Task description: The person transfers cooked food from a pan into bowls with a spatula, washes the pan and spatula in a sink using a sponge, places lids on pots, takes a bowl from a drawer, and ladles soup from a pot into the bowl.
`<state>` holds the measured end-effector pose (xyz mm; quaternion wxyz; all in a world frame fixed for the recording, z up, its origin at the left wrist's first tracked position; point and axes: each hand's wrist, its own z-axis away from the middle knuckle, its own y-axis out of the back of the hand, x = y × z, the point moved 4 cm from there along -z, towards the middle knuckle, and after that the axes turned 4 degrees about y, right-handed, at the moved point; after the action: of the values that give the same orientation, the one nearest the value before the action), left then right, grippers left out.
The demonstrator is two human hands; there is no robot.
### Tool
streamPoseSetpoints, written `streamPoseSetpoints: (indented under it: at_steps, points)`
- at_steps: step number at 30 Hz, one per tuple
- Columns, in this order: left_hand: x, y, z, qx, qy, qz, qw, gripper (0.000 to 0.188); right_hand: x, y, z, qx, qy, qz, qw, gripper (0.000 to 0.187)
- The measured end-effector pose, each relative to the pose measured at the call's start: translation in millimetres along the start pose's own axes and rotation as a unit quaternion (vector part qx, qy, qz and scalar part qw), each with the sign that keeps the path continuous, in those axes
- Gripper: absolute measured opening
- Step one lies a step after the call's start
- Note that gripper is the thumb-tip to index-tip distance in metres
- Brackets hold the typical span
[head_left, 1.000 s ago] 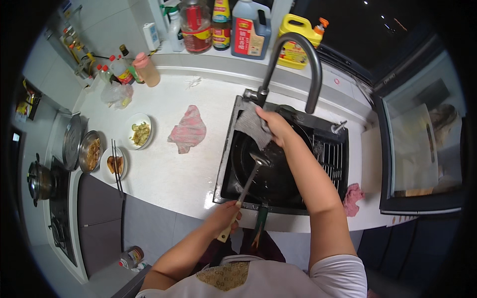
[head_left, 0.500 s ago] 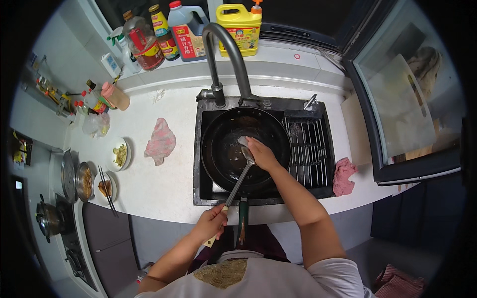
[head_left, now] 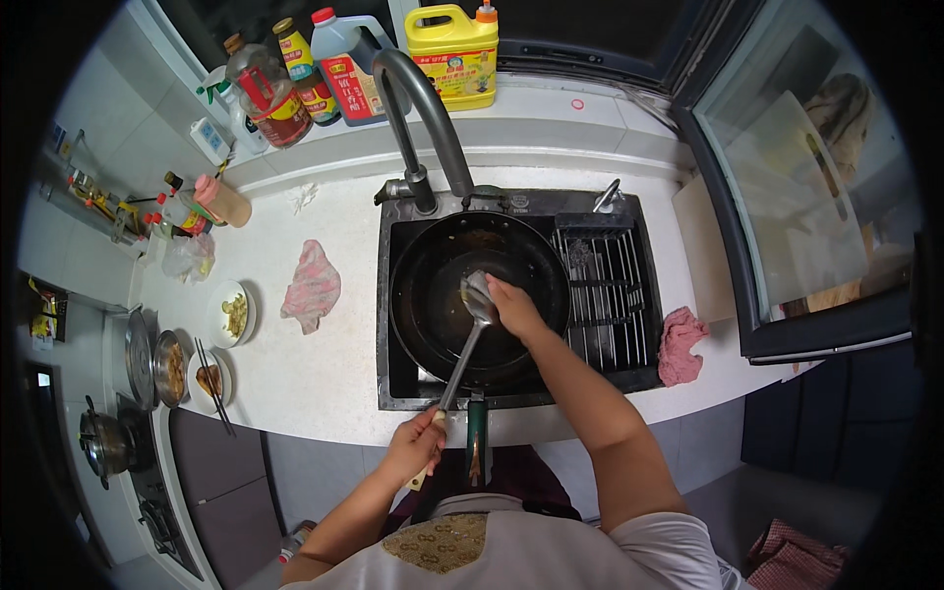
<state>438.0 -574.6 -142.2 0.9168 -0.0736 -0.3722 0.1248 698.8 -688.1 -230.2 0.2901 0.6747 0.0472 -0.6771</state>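
Note:
My left hand (head_left: 418, 447) grips the cream handle of a long metal wok spatula (head_left: 460, 366), whose head is inside a large black wok (head_left: 425, 320). My right hand (head_left: 516, 310) is closed at the spatula's head, with a small greyish pad (head_left: 468, 291) partly showing at its fingertips; the fingers hide most of it. Held in the dark sink (head_left: 386, 398), the wok has its green handle (head_left: 477, 433) pointing toward me over the counter edge. The faucet (head_left: 433, 128) arches above the wok's far side.
A black drying rack (head_left: 605, 295) covers the sink's right part. Pink cloths lie left (head_left: 313, 285) and right (head_left: 680, 349) of the sink. Food bowls (head_left: 248, 324) stand at left, one with chopsticks (head_left: 221, 403). Bottles (head_left: 349, 74) line the sill; an open window (head_left: 752, 246) juts in at right.
The spatula's head has turned, showing more of its broad face, and my right hand has shifted slightly down alongside it. My left hand keeps its grip. The whole view has shifted slightly.

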Motion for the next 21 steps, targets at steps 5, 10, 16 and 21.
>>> streamPoseSetpoints:
  at_steps: [5,10,16,21]
  points:
    - [6.3,2.3,-14.0,0.025,-0.013,0.072,0.997,0.018,-53.6,-33.7,61.9,0.111,0.133,0.171,0.970,0.042]
    - [8.0,0.4,-22.1,0.113,-0.066,-0.180,0.975,0.034,-77.4,-30.6,34.4,0.095,0.149,0.221,0.959,0.047]
    - [21.7,-17.6,-15.6,0.210,-0.245,-0.430,0.843,0.052,-29.6,7.0,-8.7,0.226,-0.097,0.067,0.967,0.043]
    - [14.1,-19.8,-24.4,0.006,0.021,-0.107,0.994,0.058,2.0,-6.7,6.4,0.325,-0.240,-0.333,0.852,0.031]
